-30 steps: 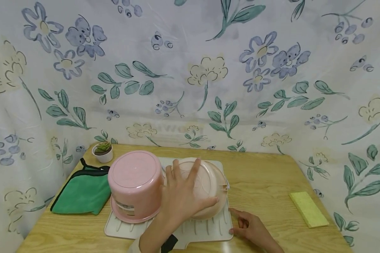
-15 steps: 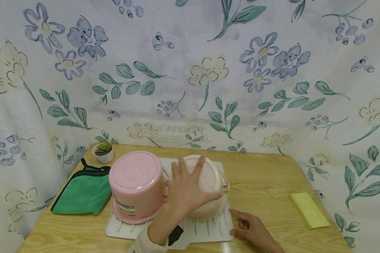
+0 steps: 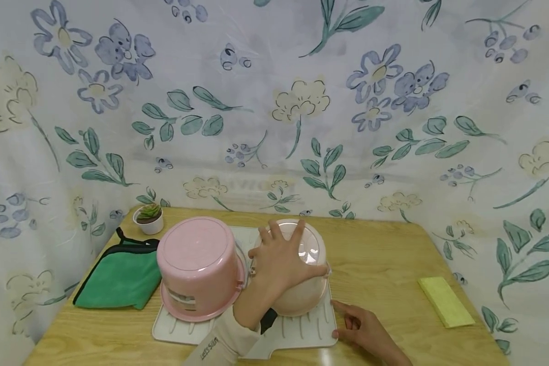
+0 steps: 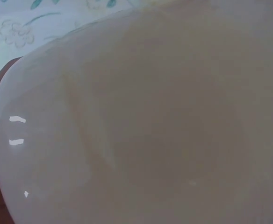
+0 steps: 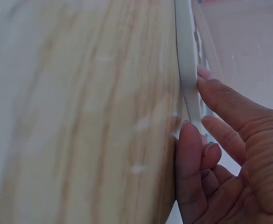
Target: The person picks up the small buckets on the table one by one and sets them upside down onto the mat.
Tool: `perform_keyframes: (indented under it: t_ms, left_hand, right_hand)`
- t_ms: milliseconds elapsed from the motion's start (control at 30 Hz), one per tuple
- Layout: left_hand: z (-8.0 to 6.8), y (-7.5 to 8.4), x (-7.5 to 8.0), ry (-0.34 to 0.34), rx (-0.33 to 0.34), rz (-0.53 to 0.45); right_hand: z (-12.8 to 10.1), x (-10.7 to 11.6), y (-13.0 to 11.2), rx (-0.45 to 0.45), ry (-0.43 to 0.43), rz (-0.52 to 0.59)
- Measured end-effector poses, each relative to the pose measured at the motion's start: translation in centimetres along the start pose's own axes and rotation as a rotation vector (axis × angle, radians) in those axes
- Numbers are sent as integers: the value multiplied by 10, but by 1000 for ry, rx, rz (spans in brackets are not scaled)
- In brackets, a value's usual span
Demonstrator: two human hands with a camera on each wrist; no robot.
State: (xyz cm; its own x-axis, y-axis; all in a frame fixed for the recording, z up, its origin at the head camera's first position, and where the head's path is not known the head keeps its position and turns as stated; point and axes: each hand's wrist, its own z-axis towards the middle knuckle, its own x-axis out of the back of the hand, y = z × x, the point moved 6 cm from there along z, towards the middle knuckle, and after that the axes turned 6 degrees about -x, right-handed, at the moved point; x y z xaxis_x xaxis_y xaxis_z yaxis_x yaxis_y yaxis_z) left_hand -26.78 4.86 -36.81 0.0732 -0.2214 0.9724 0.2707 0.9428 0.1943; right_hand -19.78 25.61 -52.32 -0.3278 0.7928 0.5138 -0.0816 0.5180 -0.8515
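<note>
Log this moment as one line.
left hand: palm spread on upturned bowl | right hand: fingertips at drying mat edge | pink pot: upside down on mat

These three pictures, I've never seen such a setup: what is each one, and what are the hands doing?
No machine here: a person wears three cameras. The head view looks down on a wooden table. On a white drying mat stand an upturned pink pot and an upturned pale bowl. The left hand lies spread over the bowl; its wrist camera shows only the bowl's surface. The right hand touches the mat's edge, seen close in its wrist view. A green cloth, small plant and yellow sponge lie around.
</note>
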Motion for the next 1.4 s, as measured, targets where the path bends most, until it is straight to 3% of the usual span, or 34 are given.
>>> perform_keyframes:
  t_ms: [133, 367, 500, 900, 1400]
  left_hand:
    - [10, 3, -4, -37, 8, 34]
    - [27, 9, -13, -127, 19, 52]
    - [32, 11, -15, -145, 18, 71]
    - [36, 14, -18, -158, 20, 110]
    - [35, 16, -17, -187, 24, 142]
  right_hand:
    - [2, 1, 0, 22, -9, 2]
    - [1, 1, 0, -29, -40, 54]
    - [0, 2, -2, -35, -51, 85]
    - [1, 1, 4, -88, -49, 59]
    - [-1, 0, 1, -63, -45, 47]
